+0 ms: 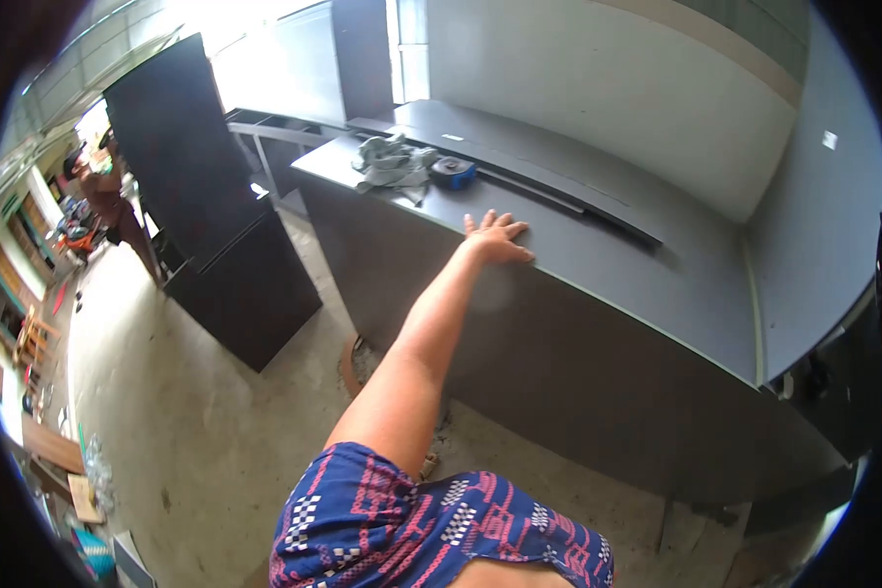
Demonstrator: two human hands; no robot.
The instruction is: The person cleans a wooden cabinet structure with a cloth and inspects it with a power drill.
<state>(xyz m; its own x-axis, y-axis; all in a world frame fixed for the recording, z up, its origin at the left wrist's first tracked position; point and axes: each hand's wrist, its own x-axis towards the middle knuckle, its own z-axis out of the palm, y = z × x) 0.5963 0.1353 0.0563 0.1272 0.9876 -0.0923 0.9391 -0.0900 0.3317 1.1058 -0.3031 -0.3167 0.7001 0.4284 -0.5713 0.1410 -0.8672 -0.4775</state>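
Note:
My left hand (497,238) lies with fingers spread on the near edge of a large dark grey cabinet (598,382), palm down on its grey upper surface. Nothing is held in it. Just beyond the fingertips, toward the left, sit a blue and black tape measure (453,173) and a crumpled grey-green cloth (394,162). A long, narrow dark strip (559,196) rests lengthwise behind them. My right hand is out of view.
Tall black cabinets (191,157) stand to the left on the concrete floor (196,431). Behind them is another person (108,196). A grey upright panel (823,196) rises at the right. Wood pieces (54,446) and odds and ends lie along the left side.

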